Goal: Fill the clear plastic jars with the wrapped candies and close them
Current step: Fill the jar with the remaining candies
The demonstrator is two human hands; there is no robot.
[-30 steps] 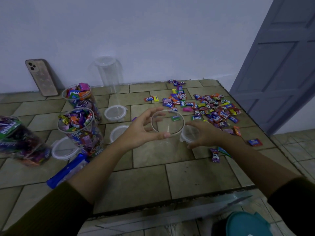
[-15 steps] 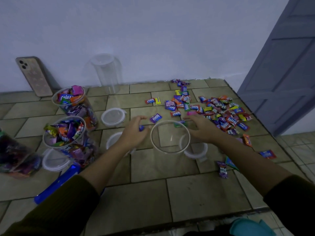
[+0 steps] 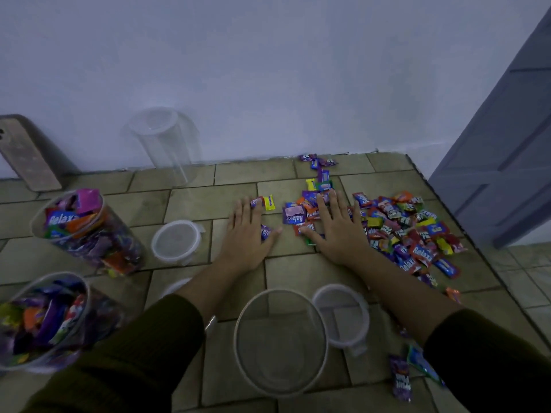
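Head view was directed down on a tiled surface, on which four clear jars were counted. Two were packed with wrapped candies: a far filled jar at the left and a near filled jar, the latter cut by the left edge. Two held nothing: an empty jar was stood open at the lower middle, and a back jar was set against the wall.

Two loose lids were plainly seen, a left lid beside the far filled jar and a right lid just beside the empty jar. A third lid was largely hidden behind the left forearm.

Two hands were laid flat with fingers spread. The left hand was rested on the surface with a purple candy lying between thumb and forefinger. The right hand was pressed on the left margin of the candy pile.

The pile's pieces were too many and too overlapped to be counted. Two stray candies were seen by the right sleeve, one partly covered by it. A phone, leaned against the wall, was cut off at the left edge. Whether the back jar carried a lid could not be told.
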